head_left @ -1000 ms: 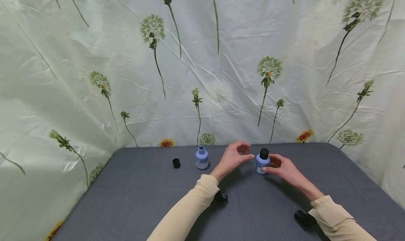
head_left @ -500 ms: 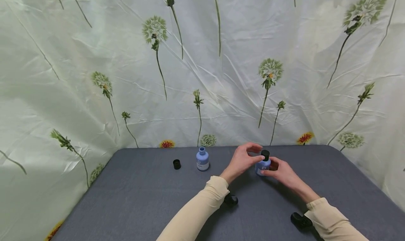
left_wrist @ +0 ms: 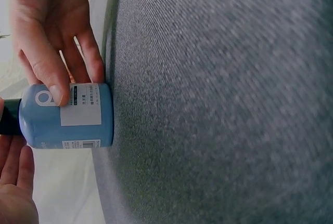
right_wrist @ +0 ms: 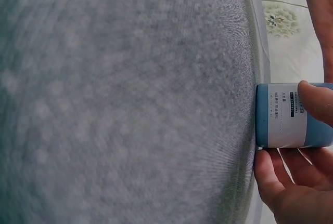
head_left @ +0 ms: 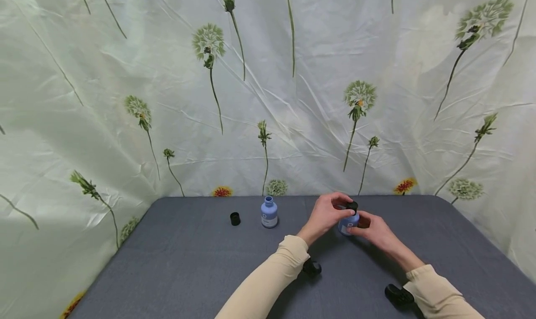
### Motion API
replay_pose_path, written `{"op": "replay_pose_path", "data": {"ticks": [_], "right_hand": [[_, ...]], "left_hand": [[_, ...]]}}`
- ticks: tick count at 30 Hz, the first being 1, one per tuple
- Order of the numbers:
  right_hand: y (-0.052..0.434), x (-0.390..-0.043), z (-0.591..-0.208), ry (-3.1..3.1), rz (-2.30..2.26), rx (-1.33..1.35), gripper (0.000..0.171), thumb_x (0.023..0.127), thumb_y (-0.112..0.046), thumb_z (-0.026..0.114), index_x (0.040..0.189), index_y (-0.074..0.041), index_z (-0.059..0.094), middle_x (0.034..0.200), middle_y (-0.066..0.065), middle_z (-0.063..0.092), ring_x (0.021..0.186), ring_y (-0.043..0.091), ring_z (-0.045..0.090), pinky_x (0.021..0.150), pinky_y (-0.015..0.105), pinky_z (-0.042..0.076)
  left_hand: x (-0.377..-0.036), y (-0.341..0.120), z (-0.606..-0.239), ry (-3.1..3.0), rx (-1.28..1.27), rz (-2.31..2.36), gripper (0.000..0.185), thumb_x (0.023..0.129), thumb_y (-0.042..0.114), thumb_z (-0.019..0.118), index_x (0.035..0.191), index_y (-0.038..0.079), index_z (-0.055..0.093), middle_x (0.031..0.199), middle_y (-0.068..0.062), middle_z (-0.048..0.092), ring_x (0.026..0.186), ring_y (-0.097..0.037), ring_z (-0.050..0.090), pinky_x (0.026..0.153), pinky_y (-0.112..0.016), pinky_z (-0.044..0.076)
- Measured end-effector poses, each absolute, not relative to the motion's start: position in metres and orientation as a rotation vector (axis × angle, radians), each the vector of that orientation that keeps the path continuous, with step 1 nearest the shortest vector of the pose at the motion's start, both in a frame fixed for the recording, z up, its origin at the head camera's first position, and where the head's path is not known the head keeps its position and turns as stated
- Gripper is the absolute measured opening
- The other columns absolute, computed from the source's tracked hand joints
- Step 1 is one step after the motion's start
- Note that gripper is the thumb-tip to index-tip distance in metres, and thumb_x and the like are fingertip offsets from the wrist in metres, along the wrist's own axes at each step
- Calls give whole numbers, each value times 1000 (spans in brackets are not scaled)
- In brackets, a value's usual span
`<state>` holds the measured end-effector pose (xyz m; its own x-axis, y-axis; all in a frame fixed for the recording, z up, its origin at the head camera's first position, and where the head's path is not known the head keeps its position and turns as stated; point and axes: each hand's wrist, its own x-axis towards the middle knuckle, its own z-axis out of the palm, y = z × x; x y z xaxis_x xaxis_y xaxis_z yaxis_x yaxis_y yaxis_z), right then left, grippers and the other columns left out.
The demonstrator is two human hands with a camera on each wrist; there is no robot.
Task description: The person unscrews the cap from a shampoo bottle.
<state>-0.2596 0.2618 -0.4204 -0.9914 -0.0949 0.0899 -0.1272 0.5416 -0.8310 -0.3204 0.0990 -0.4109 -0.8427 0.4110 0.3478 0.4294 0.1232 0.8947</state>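
Note:
A small blue bottle (left_wrist: 41, 125) with a white printed label stands upright on the dark table, towards its back right. My right hand (head_left: 374, 230) grips its body from the right, thumb across the label in the right wrist view. From the left, my left hand (head_left: 328, 214) pinches the black screw cap (head_left: 353, 206) on the bottle's neck. In the left wrist view that cap (left_wrist: 10, 117) sits between the left thumb and fingers. A second blue bottle (head_left: 269, 215), uncapped with its neck bare, stands to the left of my hands.
Left of the uncapped bottle lies a loose black cap (head_left: 235, 219). The grey cloth-covered table (head_left: 188, 263) ends at a white curtain (head_left: 293, 100) with a dandelion print. A black wrist device (head_left: 398, 295) hangs under the right sleeve, another (head_left: 311, 267) under the left.
My left hand has moved right, from beside the capped bottle onto its black cap, and now pinches it. The right hand keeps its grip on the bottle. The head view has shifted slightly.

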Motion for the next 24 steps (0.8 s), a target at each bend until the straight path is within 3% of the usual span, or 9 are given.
{"op": "replay_pose_path", "data": {"ticks": [24], "right_hand": [[256,-257,-423,-2682,1583,163,63,90,-20,75,135,13,46,127,29,58,116,40,58,87,44,52]], "left_hand": [[-314,90,-411,-2298,-860,-1948,19,83,8,79,99,16,76,93,10,69,85,-3,63,75,-22,52]]}}
